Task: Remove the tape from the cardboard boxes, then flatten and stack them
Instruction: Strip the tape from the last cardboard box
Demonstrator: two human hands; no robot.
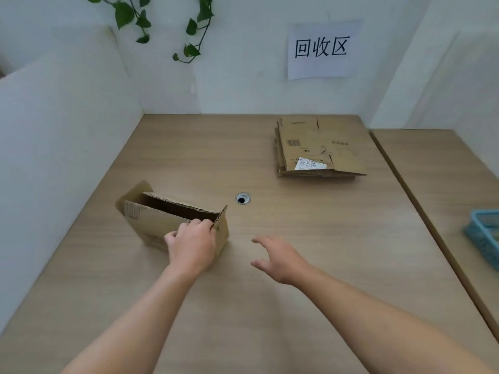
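a small cardboard box (172, 220) stands open-topped on the wooden worktop (243, 306), towards the left side, with one flap folded out at its far left end. the person's left hand (193, 245) is on the box's near wall, fingers curled over the top edge close to the right corner, thumb spread out against the front face. the right hand (278, 259) hovers just right of the box, not touching it, fingers spread and relaxed, holding nothing.

further back on the right lies a stack of flattened boxes (318, 149), flat on the worktop, well apart from the open box; a white shipping label (310, 164) sits on the top sheet near its front edge. between box and stack there is a round cable hole (243, 198) in the worktop.

on the wall behind the stack hangs a paper sign (322, 48) with three printed characters. green vine leaves (194, 25) trail down the wall at the top. at the far right edge, on the next surface, is part of a blue plastic basket (484, 234).
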